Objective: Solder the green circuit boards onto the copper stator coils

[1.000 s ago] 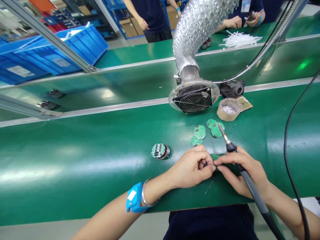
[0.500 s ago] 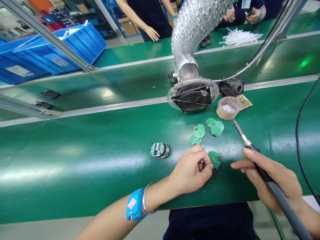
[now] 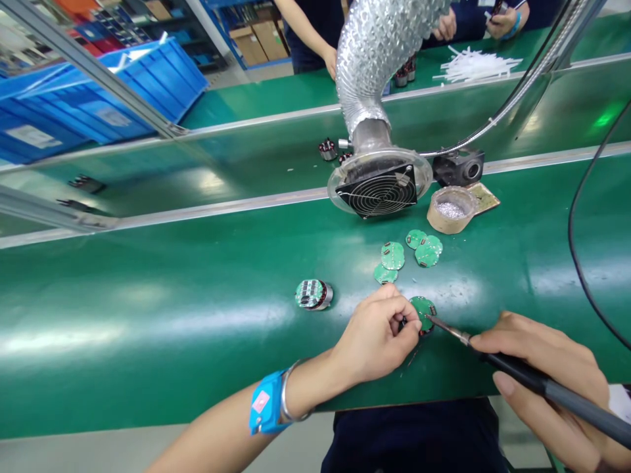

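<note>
My left hand (image 3: 377, 335) pinches a small motor part topped by a round green circuit board (image 3: 422, 313) against the green table. A blue strap circles that wrist (image 3: 263, 402). My right hand (image 3: 542, 387) grips a soldering iron (image 3: 513, 371) like a pen; its metal tip touches the board's right edge. Several loose green boards (image 3: 407, 251) lie just beyond. A finished motor with a board on top (image 3: 313, 293) rests on its side to the left.
A foil duct ends in a fume fan (image 3: 379, 187) behind the boards. Beside it stand a tape roll with solder scraps (image 3: 451, 211) and a black holder (image 3: 461, 167). A black cable (image 3: 579, 263) hangs at right. Other people work across the far belt. Blue bins (image 3: 98, 98) stand at left.
My right hand drew away from the board, then swung the iron down from pointing upward so its tip meets the board. The left hand stayed pinched on the part.
</note>
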The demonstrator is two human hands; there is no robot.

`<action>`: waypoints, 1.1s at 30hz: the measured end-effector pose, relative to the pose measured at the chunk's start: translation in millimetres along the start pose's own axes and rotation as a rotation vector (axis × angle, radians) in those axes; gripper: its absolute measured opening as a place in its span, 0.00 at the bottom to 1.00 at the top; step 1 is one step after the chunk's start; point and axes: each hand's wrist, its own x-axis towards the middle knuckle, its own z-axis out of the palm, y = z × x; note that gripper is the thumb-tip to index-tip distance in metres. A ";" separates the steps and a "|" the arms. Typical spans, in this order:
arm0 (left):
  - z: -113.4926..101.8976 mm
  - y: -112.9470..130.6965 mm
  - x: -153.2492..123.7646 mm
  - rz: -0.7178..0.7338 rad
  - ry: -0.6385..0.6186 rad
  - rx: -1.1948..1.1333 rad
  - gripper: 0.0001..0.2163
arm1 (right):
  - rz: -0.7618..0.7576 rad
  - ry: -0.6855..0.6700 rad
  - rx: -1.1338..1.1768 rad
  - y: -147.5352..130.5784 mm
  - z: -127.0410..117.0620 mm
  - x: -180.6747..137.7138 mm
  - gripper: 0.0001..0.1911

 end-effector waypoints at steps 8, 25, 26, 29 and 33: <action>1.4 1.4 1.4 -0.009 0.020 0.022 0.03 | 0.003 -0.002 0.012 -0.7 -0.1 2.2 0.15; 4.3 2.5 2.9 -0.014 0.049 0.019 0.04 | -0.003 0.013 0.004 -3.2 2.4 5.4 0.14; 4.5 2.6 2.7 -0.014 0.049 0.014 0.04 | -0.001 0.014 -0.003 -3.6 2.3 5.5 0.14; 4.9 2.4 2.1 -0.014 0.052 0.004 0.04 | -0.004 0.003 -0.042 -4.8 0.9 6.1 0.14; 4.4 1.8 2.2 -0.023 0.053 0.000 0.04 | 0.007 -0.033 -0.085 -6.8 -1.1 7.0 0.15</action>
